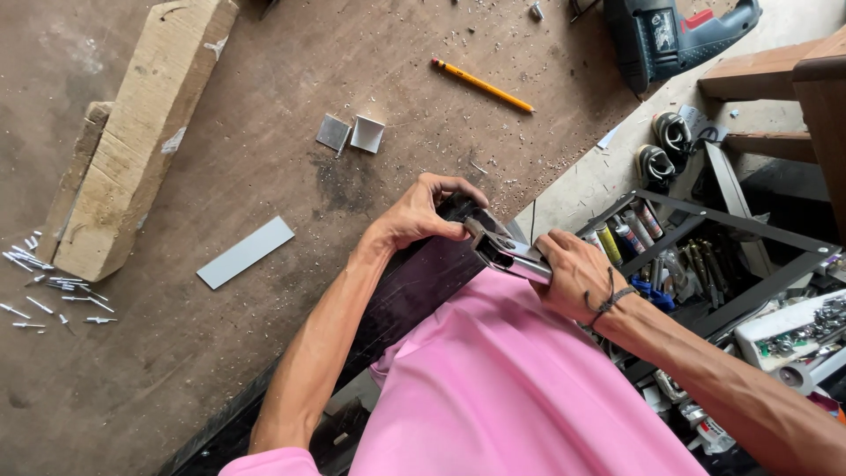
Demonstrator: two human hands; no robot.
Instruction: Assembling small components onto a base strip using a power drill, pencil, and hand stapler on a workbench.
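My left hand [425,211] curls over the top end of a black metal bar [412,286] that runs along the workbench edge, its thumb and fingers pinching at the head of a metal hand riveter [500,253]. My right hand [575,275], with a dark cord at the wrist, grips the riveter's handles just right of the bar. The tool's nose presses against the bar's end under my left fingers. My pink shirt [493,388] hides the lower part of the bar.
On the brown workbench [264,70] lie a wooden block [132,132], loose rivets [53,286], a grey flat strip [245,252], two small grey angle pieces [352,134], a yellow pencil [483,85] and a green power drill [670,31]. A cluttered rack of tubes and tools [705,264] stands at right.
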